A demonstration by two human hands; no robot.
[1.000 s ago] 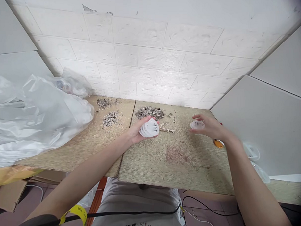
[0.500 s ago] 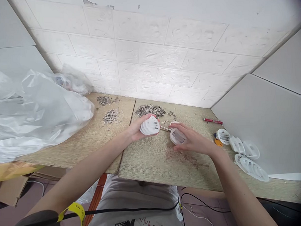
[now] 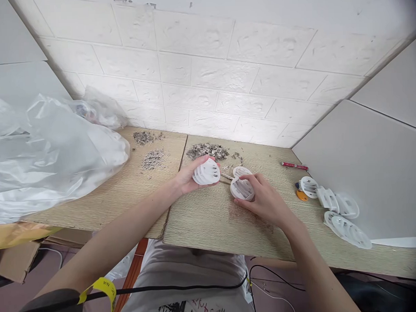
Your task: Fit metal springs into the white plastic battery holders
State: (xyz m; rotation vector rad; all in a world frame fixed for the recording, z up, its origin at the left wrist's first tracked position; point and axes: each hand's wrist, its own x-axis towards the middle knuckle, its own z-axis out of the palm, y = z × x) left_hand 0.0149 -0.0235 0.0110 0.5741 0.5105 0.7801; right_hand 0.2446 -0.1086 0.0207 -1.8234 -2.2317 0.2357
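My left hand [image 3: 191, 177] is closed around a stack of round white plastic housings [image 3: 206, 171]; small metal contacts show on the outermost one. To its right, my right hand [image 3: 260, 194] pinches another round white housing [image 3: 241, 189] with slots in its face, thumb at the near edge and fingers over the far side. Just behind that piece lies a further white housing [image 3: 242, 172] on the table. Between the two hands a thin metal tool [image 3: 227, 176], perhaps tweezers, rests with one end near the housings. Its kind is not clear.
A heap of small metal pieces [image 3: 208, 151] lies behind my hands, with smaller piles [image 3: 153, 159] to the left. Several white housings [image 3: 347, 226] line the right side near an orange object [image 3: 301, 195] and a red pen-like item [image 3: 294, 165]. A large plastic bag [image 3: 67, 152] covers the left.
My right hand has moved slightly left and nearer to me with its housing, uncovering more of the housing behind it. My left hand stays nearly in place with the stack.
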